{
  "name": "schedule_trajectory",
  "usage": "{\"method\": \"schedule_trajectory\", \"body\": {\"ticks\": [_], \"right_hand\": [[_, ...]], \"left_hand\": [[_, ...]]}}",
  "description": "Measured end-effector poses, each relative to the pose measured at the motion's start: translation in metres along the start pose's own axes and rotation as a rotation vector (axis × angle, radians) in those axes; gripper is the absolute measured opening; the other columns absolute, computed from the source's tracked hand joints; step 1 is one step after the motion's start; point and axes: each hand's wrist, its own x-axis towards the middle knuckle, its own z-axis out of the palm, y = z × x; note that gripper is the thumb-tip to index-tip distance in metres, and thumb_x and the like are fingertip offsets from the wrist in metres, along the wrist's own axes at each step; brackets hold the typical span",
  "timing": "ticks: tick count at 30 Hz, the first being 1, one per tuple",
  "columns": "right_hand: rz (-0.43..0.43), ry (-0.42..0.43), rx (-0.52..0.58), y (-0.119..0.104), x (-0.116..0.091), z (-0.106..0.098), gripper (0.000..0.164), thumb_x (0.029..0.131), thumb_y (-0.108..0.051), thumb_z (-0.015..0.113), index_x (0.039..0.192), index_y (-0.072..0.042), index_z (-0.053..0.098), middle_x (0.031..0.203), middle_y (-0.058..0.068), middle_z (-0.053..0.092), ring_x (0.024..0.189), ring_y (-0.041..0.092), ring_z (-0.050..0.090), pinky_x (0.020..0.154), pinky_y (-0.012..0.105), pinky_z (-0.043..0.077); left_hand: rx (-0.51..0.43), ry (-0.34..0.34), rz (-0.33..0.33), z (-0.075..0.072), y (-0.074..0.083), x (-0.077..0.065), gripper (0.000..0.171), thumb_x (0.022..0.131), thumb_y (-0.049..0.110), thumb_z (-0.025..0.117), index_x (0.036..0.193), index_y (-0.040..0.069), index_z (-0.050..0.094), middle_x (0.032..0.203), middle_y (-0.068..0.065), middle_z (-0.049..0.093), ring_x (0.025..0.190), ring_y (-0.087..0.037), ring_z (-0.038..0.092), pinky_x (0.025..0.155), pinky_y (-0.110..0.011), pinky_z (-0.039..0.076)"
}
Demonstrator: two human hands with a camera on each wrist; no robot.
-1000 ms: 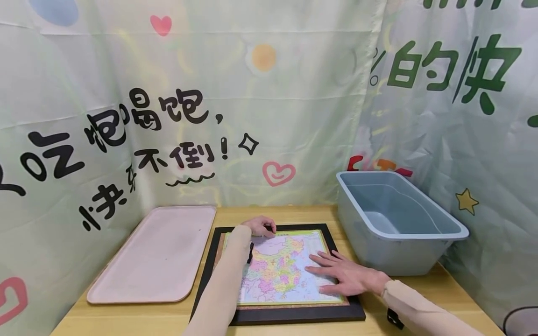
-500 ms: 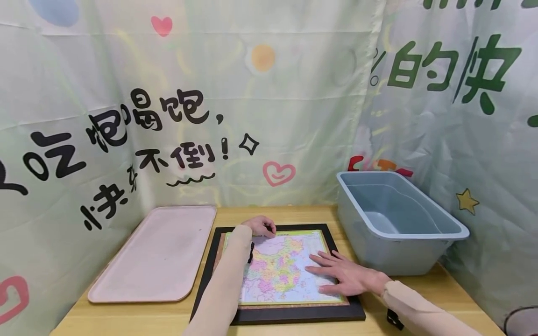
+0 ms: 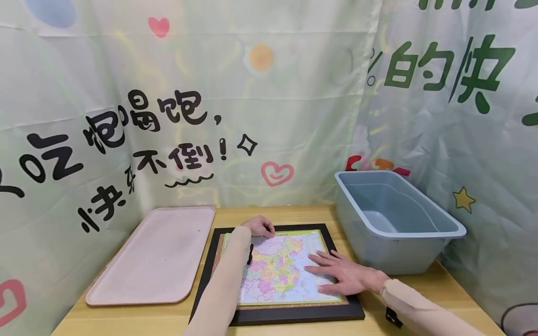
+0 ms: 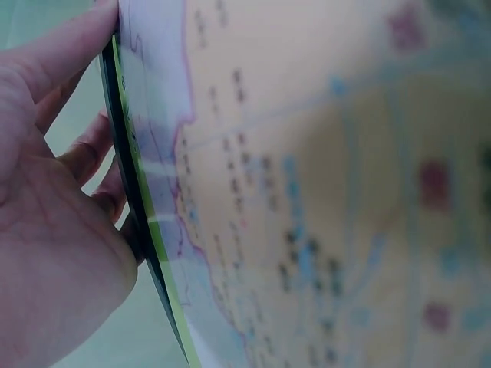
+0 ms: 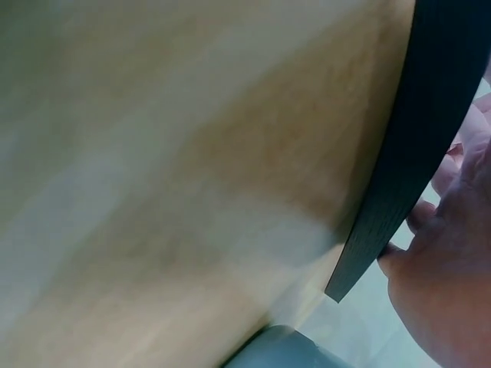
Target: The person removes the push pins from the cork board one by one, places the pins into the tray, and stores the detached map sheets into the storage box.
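A colourful map (image 3: 275,273) lies on a brown cork-like board (image 3: 252,307) with a black frame (image 3: 298,317). My left hand (image 3: 257,226) reaches over the map to its far edge, where bent fingers and thumb pinch the top border. What lies between those fingertips is hidden. In the left wrist view, the thumb (image 4: 73,50) meets the map's margin and the other fingers bend along the frame's dark edge. My right hand (image 3: 346,274) rests flat with spread fingers on the map's right side; in its wrist view, it shows beyond the black frame (image 5: 399,153).
On the wooden table (image 3: 269,213), a pale pink tray (image 3: 155,256) lies to the left. A deep grey-blue bin (image 3: 378,252) stands at the back right, close to the frame. Printed cloth (image 3: 294,116) hangs behind and along both sides.
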Motion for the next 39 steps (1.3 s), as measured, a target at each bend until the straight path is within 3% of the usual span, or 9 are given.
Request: {"method": "schedule_trajectory", "body": {"ticks": [6,13,20,23,32,39], "right_hand": [[-0.007,0.007,-0.005,0.0,-0.001,0.005,0.055,0.101,-0.053,0.044,0.152,-0.034,0.036,0.161,0.008,0.028,0.147,0.041,0.022,0.111,0.069,0.017],[-0.007,0.008,0.005,-0.001,-0.002,0.005,0.054,0.101,-0.051,0.046,0.151,-0.034,0.037,0.161,0.009,0.029,0.146,0.041,0.023,0.11,0.07,0.017],[-0.015,-0.008,0.015,-0.002,-0.001,0.008,0.054,0.101,-0.05,0.045,0.152,-0.033,0.037,0.161,0.009,0.029,0.146,0.042,0.024,0.109,0.07,0.018],[-0.017,-0.009,0.008,-0.001,0.0,0.008,0.054,0.101,-0.051,0.044,0.152,-0.033,0.036,0.161,0.009,0.028,0.146,0.041,0.024,0.11,0.07,0.018],[0.005,-0.001,-0.018,0.0,-0.001,0.004,0.055,0.1,-0.054,0.045,0.151,-0.036,0.037,0.161,0.007,0.029,0.147,0.039,0.023,0.11,0.069,0.019],[-0.003,0.011,-0.013,0.001,0.0,0.0,0.055,0.1,-0.054,0.046,0.151,-0.035,0.037,0.161,0.008,0.029,0.147,0.04,0.023,0.11,0.069,0.018]], "left_hand": [[-0.014,0.003,-0.004,0.006,-0.01,0.005,0.009,0.089,0.014,0.074,0.081,0.018,0.073,0.087,0.004,0.069,0.074,-0.012,0.057,0.073,-0.028,0.047],[0.011,0.009,-0.014,0.01,-0.011,0.008,0.009,0.089,0.016,0.073,0.081,0.019,0.072,0.087,0.004,0.067,0.073,-0.012,0.055,0.069,-0.028,0.046],[0.074,-0.029,-0.001,0.01,-0.004,-0.005,0.007,0.095,0.016,0.066,0.092,0.011,0.071,0.089,0.003,0.063,0.074,-0.011,0.05,0.07,-0.026,0.042],[0.057,-0.038,0.011,0.008,-0.001,-0.008,0.008,0.096,0.013,0.064,0.096,0.008,0.07,0.09,0.001,0.062,0.075,-0.012,0.049,0.071,-0.026,0.042],[0.047,-0.069,0.012,0.005,-0.014,0.01,0.008,0.095,0.018,0.066,0.087,0.018,0.069,0.088,0.005,0.062,0.074,-0.011,0.05,0.068,-0.026,0.042],[0.021,-0.057,0.032,-0.001,0.0,-0.003,0.008,0.096,0.014,0.063,0.098,0.009,0.07,0.097,-0.001,0.064,0.081,-0.012,0.05,0.075,-0.028,0.042]]}}
